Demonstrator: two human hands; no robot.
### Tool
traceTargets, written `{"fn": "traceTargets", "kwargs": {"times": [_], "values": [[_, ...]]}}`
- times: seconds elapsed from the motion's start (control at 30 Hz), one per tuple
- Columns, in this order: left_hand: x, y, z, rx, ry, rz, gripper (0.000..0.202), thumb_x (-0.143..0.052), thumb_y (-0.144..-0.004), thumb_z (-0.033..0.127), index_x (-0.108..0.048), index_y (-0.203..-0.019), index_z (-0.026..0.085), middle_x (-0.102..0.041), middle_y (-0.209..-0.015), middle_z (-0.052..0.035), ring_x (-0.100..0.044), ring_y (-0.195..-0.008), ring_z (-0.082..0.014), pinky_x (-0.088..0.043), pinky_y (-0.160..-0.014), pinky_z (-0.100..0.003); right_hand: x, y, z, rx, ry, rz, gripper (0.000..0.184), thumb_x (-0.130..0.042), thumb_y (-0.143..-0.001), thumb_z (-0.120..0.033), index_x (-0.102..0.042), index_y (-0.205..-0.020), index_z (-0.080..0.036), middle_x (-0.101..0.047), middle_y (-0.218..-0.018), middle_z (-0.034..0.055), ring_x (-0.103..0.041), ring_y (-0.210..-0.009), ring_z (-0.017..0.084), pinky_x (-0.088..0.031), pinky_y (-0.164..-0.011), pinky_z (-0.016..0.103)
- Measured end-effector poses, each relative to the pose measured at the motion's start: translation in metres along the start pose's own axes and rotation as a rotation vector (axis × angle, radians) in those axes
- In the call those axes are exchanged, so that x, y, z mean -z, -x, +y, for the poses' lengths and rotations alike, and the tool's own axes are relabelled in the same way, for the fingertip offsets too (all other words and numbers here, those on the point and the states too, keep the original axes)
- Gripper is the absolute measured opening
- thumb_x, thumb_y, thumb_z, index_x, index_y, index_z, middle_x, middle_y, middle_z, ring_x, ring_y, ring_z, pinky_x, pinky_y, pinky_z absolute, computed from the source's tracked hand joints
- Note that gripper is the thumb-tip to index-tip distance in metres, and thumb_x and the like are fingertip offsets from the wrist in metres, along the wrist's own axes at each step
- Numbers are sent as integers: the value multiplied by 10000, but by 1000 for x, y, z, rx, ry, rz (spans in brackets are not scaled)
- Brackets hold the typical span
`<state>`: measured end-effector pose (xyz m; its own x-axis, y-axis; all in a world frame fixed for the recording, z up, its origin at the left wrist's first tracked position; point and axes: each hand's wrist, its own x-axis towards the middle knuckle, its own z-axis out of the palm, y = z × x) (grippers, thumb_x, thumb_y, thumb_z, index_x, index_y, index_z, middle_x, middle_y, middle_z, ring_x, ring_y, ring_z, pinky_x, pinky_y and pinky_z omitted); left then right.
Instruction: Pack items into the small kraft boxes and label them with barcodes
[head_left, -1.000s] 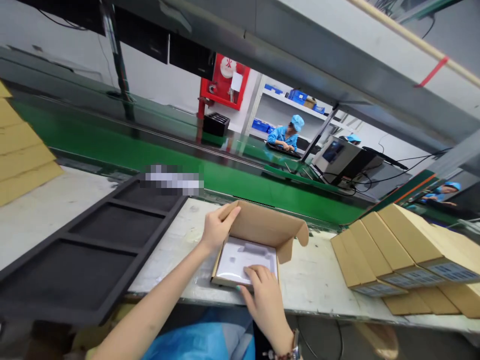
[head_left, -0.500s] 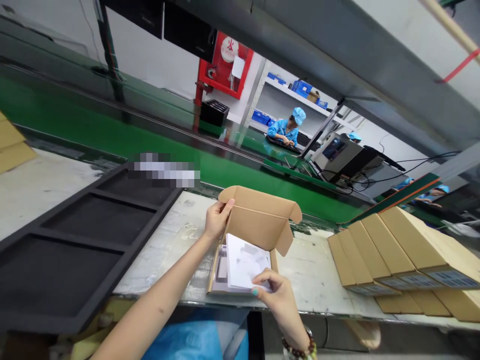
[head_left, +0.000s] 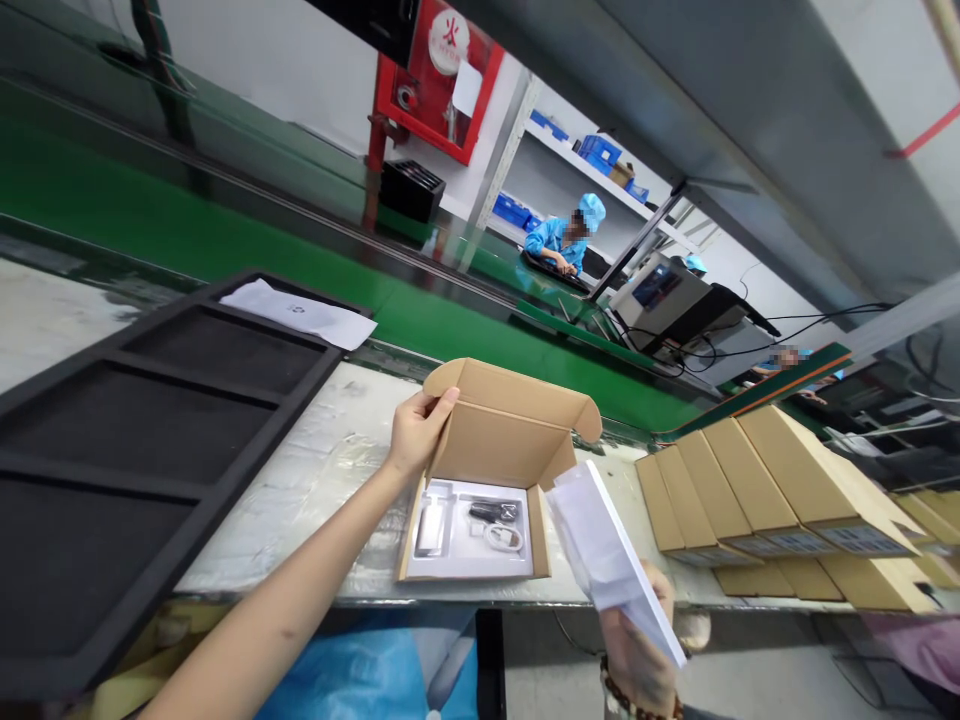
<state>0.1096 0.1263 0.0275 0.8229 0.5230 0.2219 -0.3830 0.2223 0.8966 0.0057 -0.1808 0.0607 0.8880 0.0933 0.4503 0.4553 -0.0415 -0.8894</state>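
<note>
small open brown cardboard box (head_left: 480, 480) on the pale workbench (head_left: 315, 480), lid up, pinched at its left flap by left hand (head_left: 415, 432). white insert tray with small accessories exposed inside. flat white bagged slab (head_left: 611, 560) lifted clear, gripped from beneath by right hand (head_left: 637, 650); box not yet closed.
</note>
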Motion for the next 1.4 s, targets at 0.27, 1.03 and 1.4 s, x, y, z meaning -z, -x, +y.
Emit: {"fn": "traceTargets", "kwargs": {"times": [0.27, 1.03, 1.4], "values": [[-2, 1, 3, 4, 7, 2, 558, -729, -786, 624, -763, -932, 86, -772, -920, -110, -689, -788, -221, -538, -708, -276, -9, -7, 2, -4, -173, -55, 355, -822, -777, -508, -600, -672, -251, -455, -613, -20, -456, -603, 182, -414, -593, 315], [41, 107, 76, -762, -1039, -519, 107, -612, -915, 101, -619, -852, 187, -688, -807, -30, -640, -749, -183, -483, -685, -285, -51, -6, 35, -135, -5, -126, 69, -757, -885, -303, -750, -923, -246, -625, -838, 32, -587, -791, 182, -467, -654, 251], [16, 94, 66, -134, -1636, -912, 280, -598, -754, 21, -704, -991, 126, -762, -942, -150, -744, -822, -345, -584, -707, -394, -50, -15, 35, -131, -150, -35, 129, -787, -856, -342, -763, -912, -228, -656, -812, 32, -608, -751, 175, -479, -661, 256]]}}
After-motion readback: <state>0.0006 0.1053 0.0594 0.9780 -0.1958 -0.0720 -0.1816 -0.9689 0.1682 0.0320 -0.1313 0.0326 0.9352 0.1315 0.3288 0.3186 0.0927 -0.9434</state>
